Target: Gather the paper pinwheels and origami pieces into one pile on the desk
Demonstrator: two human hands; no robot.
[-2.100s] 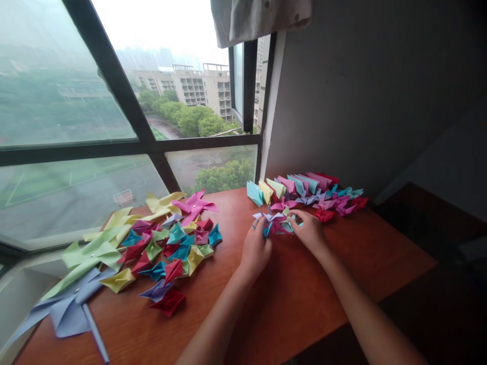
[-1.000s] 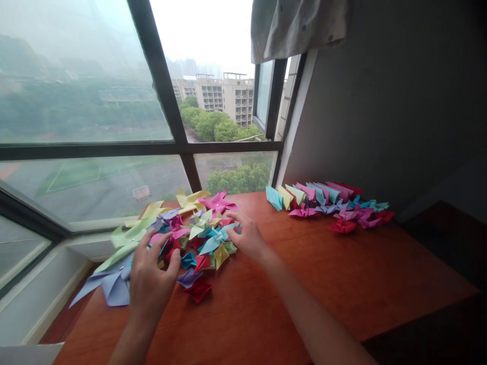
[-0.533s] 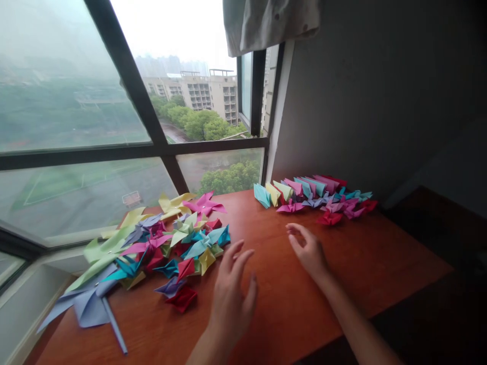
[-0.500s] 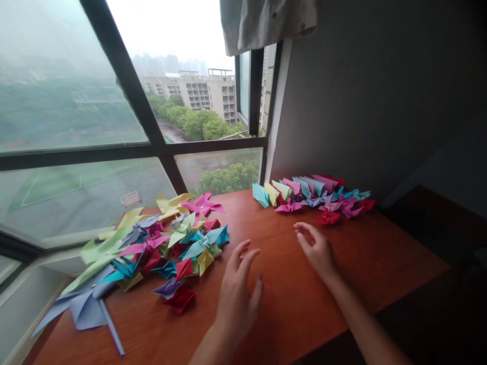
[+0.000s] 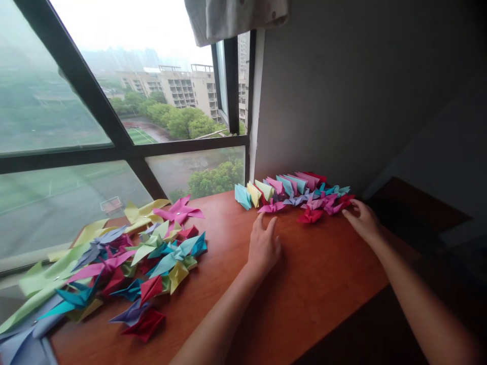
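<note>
Beyond left hand, magenta origami, beside right hand, red origami

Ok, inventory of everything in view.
Table: one, reddish; under the paper
Wall: one, grey; right
Window: one, dark frame; left and centre
Cloth: one, pale grey; top centre
Buildings: several, beige; outside
Trees: many, green; outside
Another surface: one, brown; far right
Pinwheels: several, pink, yellow, green, blue; left
Paper pile: many pieces, mixed colours; left, by the pinwheels
Upright folded papers: one row, mixed colours; near the wall
Folded figures: several, pink, lavender, blue, red; before that row
Left hand: one; near a pink figure
Right hand: one; at a red figure, contact unclear
</note>
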